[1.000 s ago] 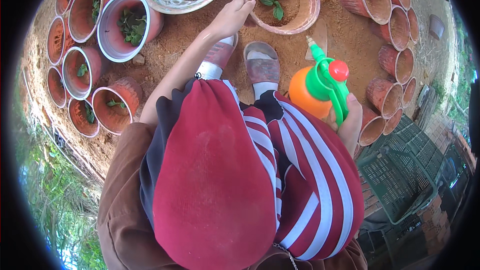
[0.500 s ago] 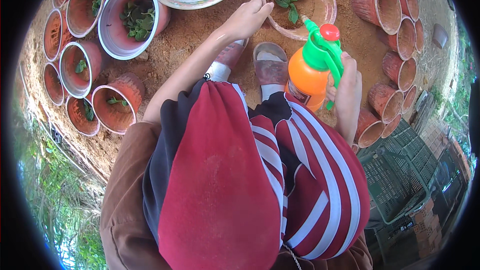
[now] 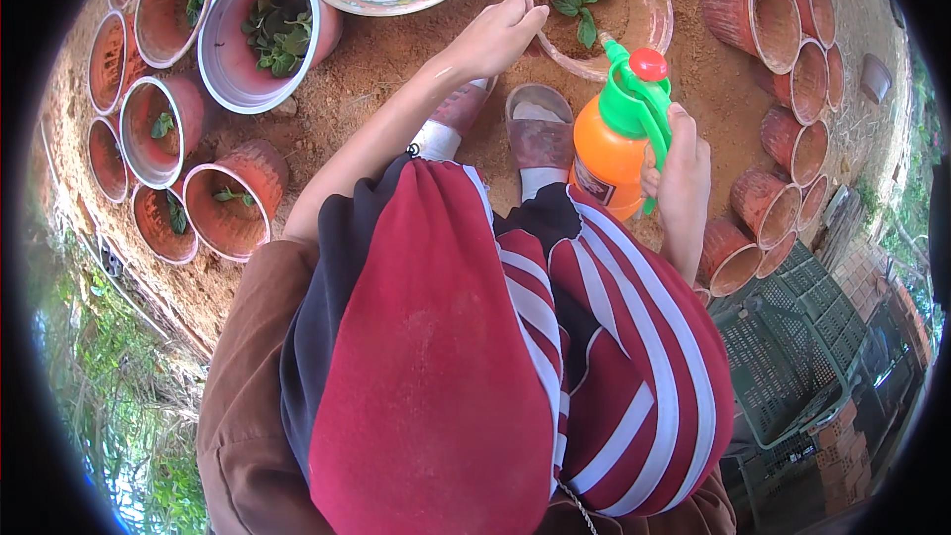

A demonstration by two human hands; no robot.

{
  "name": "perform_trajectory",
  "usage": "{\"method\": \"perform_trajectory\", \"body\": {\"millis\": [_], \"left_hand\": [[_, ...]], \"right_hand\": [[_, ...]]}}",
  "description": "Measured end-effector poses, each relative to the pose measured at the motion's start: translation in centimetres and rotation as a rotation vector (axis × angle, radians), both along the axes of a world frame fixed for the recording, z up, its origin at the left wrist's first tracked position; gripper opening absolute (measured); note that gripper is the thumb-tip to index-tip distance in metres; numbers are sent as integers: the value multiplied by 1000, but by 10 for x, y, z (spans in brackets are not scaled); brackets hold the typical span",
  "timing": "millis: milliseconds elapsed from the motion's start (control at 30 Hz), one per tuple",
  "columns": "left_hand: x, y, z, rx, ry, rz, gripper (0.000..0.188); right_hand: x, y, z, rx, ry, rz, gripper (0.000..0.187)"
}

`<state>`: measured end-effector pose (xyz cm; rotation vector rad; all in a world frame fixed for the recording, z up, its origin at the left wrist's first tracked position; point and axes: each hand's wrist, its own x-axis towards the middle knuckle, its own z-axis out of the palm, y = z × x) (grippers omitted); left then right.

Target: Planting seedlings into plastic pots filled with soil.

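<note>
You seem to be spraying, left hand (image 3: 503, 37) partly closed on the pot's (image 3: 663, 15) left rim, right hand (image 3: 682, 176) wrapped round the sprayer (image 3: 606, 144) at its near edge; next likely calls for steady aim at the seedling (image 3: 578, 6).

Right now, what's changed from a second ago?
Your right hand has brought the spray bottle forward and left relative to the pot, so its nozzle now shows within it, beside the plant. Nothing was taken hold of or let go: your left hand stays against the pot.
</note>
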<state>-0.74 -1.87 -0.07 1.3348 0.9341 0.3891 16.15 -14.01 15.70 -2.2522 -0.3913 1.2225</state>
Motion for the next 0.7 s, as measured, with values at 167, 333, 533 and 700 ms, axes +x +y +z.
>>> {"method": "perform_trajectory", "body": {"millis": [167,333,533,700], "left_hand": [[0,1,-3,38,14,7,59],[-1,1,0,-21,7,-2,59],[0,0,4,-28,20,-2,59],[-2,-1,5,-4,5,6,59]], "right_hand": [[3,-1,-3,9,5,24,53],[0,0,1,31,22,2,52],[1,-6,1,-13,15,36,51],[6,-5,7,22,46,-34,52]]}}
